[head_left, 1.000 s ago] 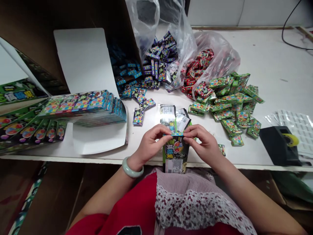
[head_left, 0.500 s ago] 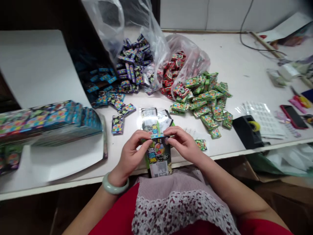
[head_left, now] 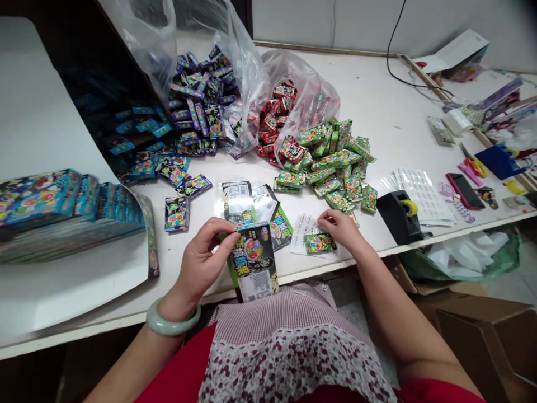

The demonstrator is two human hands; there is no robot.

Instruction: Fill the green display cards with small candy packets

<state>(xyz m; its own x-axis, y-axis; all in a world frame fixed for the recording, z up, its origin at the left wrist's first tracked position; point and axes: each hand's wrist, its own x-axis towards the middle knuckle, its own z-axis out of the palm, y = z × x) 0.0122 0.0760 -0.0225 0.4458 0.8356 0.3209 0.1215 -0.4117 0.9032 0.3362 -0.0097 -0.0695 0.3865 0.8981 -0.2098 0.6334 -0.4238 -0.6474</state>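
My left hand (head_left: 205, 253) is shut on a green-and-black printed candy display card (head_left: 253, 262), pinching its top edge, with the card's lower end over the table edge. My right hand (head_left: 339, 228) rests apart from it, fingertips on a white paper slip (head_left: 304, 230). A small green candy packet (head_left: 319, 243) lies just below those fingers. Behind the card lie clear sleeves with barcode-printed cards (head_left: 237, 201). Loose blue packets (head_left: 180, 178) lie to the left, and a heap of green packets (head_left: 331, 162) lies beyond my right hand.
Behind the heaps stand plastic bags with blue (head_left: 197, 103) and red (head_left: 274, 120) packets. A stack of display boxes (head_left: 71, 207) sits on a white board at the left. To the right are a black tape dispenser (head_left: 399, 216), a sticker sheet (head_left: 419, 193), a phone (head_left: 465, 190) and scissors (head_left: 474, 168).
My right hand has let go of the card and moved right onto the paper slip, where a green packet now shows. The view has swung left, showing more of the table's right side.
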